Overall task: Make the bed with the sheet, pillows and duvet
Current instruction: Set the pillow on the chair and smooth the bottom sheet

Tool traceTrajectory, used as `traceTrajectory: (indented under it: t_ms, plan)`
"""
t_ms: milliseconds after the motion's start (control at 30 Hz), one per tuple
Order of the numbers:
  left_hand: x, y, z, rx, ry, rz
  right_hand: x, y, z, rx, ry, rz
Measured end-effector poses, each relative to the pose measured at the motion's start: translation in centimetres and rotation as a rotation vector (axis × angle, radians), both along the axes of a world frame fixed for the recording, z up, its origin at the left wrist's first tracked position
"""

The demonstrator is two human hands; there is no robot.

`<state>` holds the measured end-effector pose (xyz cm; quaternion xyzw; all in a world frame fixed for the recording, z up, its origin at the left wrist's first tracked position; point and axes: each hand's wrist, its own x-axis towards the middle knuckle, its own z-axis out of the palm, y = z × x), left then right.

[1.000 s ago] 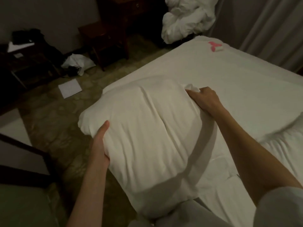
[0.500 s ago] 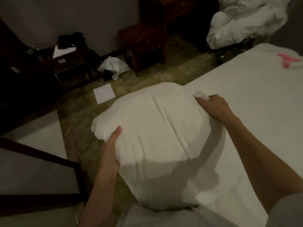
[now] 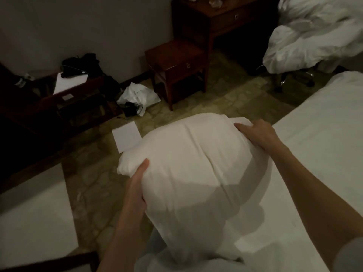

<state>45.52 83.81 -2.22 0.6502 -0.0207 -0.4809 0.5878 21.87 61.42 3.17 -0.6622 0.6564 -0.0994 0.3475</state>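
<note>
A plump white pillow [image 3: 194, 173] hangs in front of me, partly over the floor and partly over the bed's left edge. My left hand [image 3: 137, 185] grips its left side, thumb on top and fingers hidden underneath. My right hand [image 3: 259, 134] grips the pillow's far right corner, fingers curled over the bunched case. The bed [image 3: 322, 146] with its smooth white sheet stretches along the right. A crumpled white duvet [image 3: 314, 40] is heaped at the back right, beyond the bed.
A small wooden nightstand [image 3: 176, 63] and a taller wooden desk [image 3: 216, 18] stand against the wall. A white bag [image 3: 139, 95] and a sheet of paper [image 3: 126, 138] lie on the patterned floor. A dark low rack with clutter [image 3: 64, 91] sits left. Another white surface [image 3: 33, 218] is at lower left.
My view has swung left, away from the bed. The pillow, still held in both hands, has come off the mattress toward the floor side; the pink item on the bed has left the frame.
</note>
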Motion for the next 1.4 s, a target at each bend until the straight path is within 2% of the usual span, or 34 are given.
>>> traceTrajectory:
  t_ms: [100, 167, 267, 367, 467, 633, 800, 1000, 1100, 1400]
  plan:
    - [6.2, -6.5, 0.5, 0.131, 0.047, 0.085, 5.0, -4.6, 0.3, 0.039, -0.012, -0.076]
    - [9.7, -11.0, 1.6, 0.093, 0.023, 0.003, 7.4, -7.4, 0.5, 0.053, -0.038, -0.146]
    - [13.4, -17.5, 2.6, 0.13, 0.025, 0.05, 9.4, -11.2, 1.7, 0.036, -0.042, -0.211]
    - [15.2, -24.2, 3.5, 0.06, -0.041, -0.029, 9.7, -15.4, 3.4, -0.012, -0.028, -0.293]
    - [15.2, -30.4, 3.5, 0.022, 0.025, -0.16, 8.8, -20.2, 4.0, -0.062, -0.014, -0.359]
    - [13.0, -42.7, 2.8, 0.031, 0.086, -0.27, 6.4, -29.7, 3.5, -0.072, -0.025, -0.461]
    - [8.9, -57.2, 3.5, -0.063, 0.001, -0.452, 1.8, -40.9, 4.3, -0.112, -0.045, -0.549]
    - [2.2, -73.2, 4.5, 0.155, 0.024, -0.382, -4.7, -52.9, 6.3, -0.117, -0.035, -0.644]
    - [-0.6, -78.9, 4.7, 0.043, 0.051, -0.473, -7.7, -58.7, 6.8, -0.127, -0.027, -0.689]
    - [-10.6, -101.5, 3.1, -0.022, 0.075, -0.511, -18.0, -79.9, 4.9, -0.134, -0.063, -0.691]
